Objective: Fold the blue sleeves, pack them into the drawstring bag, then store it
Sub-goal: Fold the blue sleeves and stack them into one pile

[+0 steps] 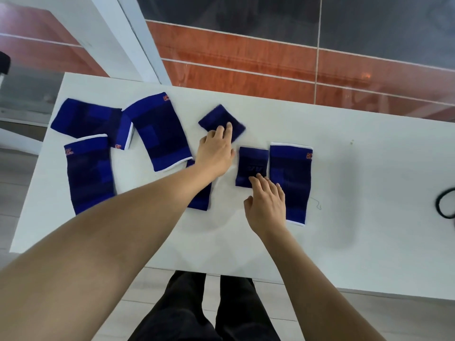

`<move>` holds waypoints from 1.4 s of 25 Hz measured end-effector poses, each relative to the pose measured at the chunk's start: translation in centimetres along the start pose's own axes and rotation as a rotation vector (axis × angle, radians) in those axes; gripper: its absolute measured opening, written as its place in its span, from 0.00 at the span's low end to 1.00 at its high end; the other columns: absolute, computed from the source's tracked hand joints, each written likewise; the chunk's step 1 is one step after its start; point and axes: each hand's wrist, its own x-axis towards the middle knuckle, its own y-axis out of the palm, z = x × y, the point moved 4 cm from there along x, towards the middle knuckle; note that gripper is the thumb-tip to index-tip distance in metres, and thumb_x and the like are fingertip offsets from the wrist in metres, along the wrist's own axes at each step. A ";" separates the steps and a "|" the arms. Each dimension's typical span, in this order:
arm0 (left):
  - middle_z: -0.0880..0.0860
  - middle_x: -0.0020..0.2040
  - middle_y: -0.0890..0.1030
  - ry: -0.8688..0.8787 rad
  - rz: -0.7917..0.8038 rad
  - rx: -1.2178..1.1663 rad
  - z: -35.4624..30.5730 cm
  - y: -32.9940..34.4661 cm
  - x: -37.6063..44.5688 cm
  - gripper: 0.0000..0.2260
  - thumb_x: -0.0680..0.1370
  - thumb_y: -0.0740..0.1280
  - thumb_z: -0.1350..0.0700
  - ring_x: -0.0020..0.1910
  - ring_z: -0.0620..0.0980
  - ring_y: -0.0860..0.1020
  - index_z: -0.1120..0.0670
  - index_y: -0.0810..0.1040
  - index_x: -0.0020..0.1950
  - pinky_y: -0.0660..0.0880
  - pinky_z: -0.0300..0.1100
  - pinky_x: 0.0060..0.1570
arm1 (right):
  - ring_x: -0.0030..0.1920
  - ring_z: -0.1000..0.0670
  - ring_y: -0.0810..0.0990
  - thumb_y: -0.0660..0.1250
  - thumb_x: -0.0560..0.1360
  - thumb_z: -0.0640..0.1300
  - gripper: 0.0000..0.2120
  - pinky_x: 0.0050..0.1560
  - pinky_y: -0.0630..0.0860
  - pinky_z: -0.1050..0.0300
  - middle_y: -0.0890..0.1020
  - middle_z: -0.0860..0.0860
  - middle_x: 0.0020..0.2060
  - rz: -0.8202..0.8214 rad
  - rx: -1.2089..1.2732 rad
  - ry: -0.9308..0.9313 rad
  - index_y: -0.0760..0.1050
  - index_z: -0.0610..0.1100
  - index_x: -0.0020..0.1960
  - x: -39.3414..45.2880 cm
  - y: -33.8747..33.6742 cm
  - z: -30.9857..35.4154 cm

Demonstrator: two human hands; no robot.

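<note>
While the left hand (216, 151) reaches out with flat, straight fingers, its fingertips press down on a small square blue sleeve (221, 121) at the far side of the white table (344, 217). It looks blurry, so it may be sliding. I think the hand pins it so it can be pulled closer or kept folded.

The right hand (267, 203) is loose and open too. Its fingertips rest on the near edge of a small dark sleeve (252, 166), which lies just nearer than the square one. That small sleeve looks folded already (it is much shorter than the long ones), and the hand seems to hold it flat so it stays shut.

Touching the right side of that small sleeve lies a long flat sleeve (290, 183) with white ends. To its left, partly under the left arm, is another sleeve (199, 200). Farther left of it lie three more long sleeves: one slanted (158, 131), one far off (86, 118), and one near the table edge (88, 173). These look not folded yet.

I cannot see the bag for sure; a dark loop (445, 203) at the right edge may be part of it.
</note>
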 end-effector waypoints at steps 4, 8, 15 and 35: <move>0.55 0.58 0.76 0.006 -0.125 -0.005 0.6 1.3 -3.7 0.13 0.76 0.71 0.62 0.56 0.56 0.76 0.57 0.77 0.61 0.76 0.49 0.53 | 0.79 0.47 0.59 0.60 0.80 0.42 0.25 0.79 0.51 0.47 0.66 0.49 0.77 -0.004 0.003 0.006 0.65 0.46 0.76 0.0 -0.1 0.2; 0.55 0.53 0.78 -0.055 -0.139 -0.124 1.5 0.9 -3.7 0.06 0.79 0.66 0.65 0.52 0.57 0.76 0.60 0.80 0.54 0.78 0.52 0.42 | 0.78 0.47 0.61 0.60 0.80 0.43 0.23 0.79 0.52 0.48 0.67 0.50 0.76 0.007 0.013 -0.003 0.67 0.47 0.76 -0.8 -0.5 -0.2; 0.54 0.55 0.76 0.038 -0.427 -0.315 0.3 -2.9 -7.4 0.05 0.80 0.67 0.60 0.37 0.53 0.79 0.56 0.80 0.55 0.78 0.48 0.32 | 0.73 0.45 0.68 0.60 0.81 0.42 0.20 0.74 0.62 0.49 0.73 0.49 0.72 0.026 0.124 0.015 0.71 0.46 0.73 -1.3 -0.7 -0.1; 0.48 0.57 0.76 -0.083 -0.128 -0.560 -2.8 2.8 -12.2 0.14 0.78 0.69 0.64 0.45 0.45 0.77 0.53 0.76 0.61 0.77 0.43 0.47 | 0.47 0.59 0.80 0.70 0.77 0.40 0.08 0.49 0.77 0.65 0.76 0.52 0.54 -0.153 0.828 0.408 0.78 0.46 0.56 -1.0 -1.0 -3.3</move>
